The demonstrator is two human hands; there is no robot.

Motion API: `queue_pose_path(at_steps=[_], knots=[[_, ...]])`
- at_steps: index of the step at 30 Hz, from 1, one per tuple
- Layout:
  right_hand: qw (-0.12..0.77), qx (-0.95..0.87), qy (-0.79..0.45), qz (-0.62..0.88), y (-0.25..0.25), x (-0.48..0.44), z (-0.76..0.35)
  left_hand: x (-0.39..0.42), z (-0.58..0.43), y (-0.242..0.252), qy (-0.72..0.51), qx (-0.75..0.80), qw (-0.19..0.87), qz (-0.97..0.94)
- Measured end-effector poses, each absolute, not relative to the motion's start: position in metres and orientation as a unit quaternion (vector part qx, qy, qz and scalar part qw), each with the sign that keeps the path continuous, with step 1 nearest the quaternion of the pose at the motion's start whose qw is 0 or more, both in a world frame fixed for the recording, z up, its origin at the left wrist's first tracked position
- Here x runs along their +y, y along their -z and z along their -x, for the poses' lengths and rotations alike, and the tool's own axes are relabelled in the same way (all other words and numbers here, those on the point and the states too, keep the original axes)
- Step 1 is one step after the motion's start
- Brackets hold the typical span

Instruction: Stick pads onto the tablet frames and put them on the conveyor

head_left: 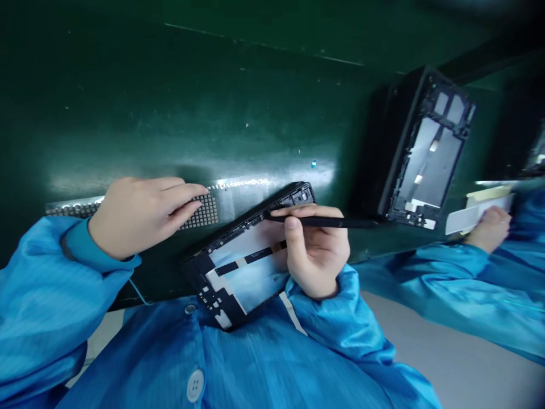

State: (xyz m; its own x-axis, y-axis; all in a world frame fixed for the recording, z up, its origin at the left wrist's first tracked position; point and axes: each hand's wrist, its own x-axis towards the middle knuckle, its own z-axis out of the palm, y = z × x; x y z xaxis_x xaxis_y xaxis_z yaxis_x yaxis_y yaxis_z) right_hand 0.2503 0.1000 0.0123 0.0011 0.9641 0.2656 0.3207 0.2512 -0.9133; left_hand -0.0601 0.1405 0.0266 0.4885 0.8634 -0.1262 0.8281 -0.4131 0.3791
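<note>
1. The left hand (140, 213) lies loosely open, fingertips on a strip of small dark squares (200, 211) on the green table (170, 113).
2. The right hand (315, 250) grips a black pen-like tool (327, 221) and props a black device frame (247, 255) at the table's near edge.
3. Another frame (430, 153) lies farther right.
4. A co-worker's hand (489, 227) holds a pale strip (472, 216).

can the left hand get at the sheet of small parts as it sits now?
Probably yes. The left hand already lies with its fingertips on the sheet of small parts, and nothing lies between them. The right hand is apart, holding the black stylus at the phone frame.
</note>
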Motion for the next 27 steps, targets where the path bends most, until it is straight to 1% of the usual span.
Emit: queue_pose_path(at_steps=[5,9,11,13,16,18,21,25,27], knots=[[0.456,-0.645,-0.31,0.529,-0.016,0.098,-0.256,0.141,0.061,-0.027,-0.056,0.497,0.201,-0.842],[0.366,-0.711,-0.286,0.527,-0.045,0.104,-0.261,0.141,0.061,-0.027,-0.053,0.498,0.198,-0.843],[0.341,-0.726,-0.314,0.508,-0.06,0.122,-0.257,0.141,0.06,-0.027,-0.048,0.496,0.19,-0.846],[0.313,-0.742,-0.371,0.463,-0.066,0.148,-0.247,0.141,0.06,-0.027,-0.043,0.498,0.177,-0.848],[0.236,-0.775,-0.449,0.377,-0.057,0.186,-0.228,0.141,0.058,-0.026,-0.038,0.503,0.16,-0.849],[0.203,-0.781,-0.477,0.348,-0.045,0.202,-0.218,0.14,0.056,-0.026,-0.032,0.502,0.157,-0.85],[0.191,-0.764,-0.511,0.344,-0.033,0.208,-0.216,0.139,0.054,-0.026,-0.019,0.504,0.163,-0.848],[0.205,-0.748,-0.531,0.342,-0.032,0.205,-0.221,0.139,0.053,-0.027,-0.014,0.508,0.172,-0.844],[0.199,-0.749,-0.533,0.34,-0.032,0.206,-0.221,0.139,0.053,-0.028,-0.015,0.507,0.173,-0.845]])
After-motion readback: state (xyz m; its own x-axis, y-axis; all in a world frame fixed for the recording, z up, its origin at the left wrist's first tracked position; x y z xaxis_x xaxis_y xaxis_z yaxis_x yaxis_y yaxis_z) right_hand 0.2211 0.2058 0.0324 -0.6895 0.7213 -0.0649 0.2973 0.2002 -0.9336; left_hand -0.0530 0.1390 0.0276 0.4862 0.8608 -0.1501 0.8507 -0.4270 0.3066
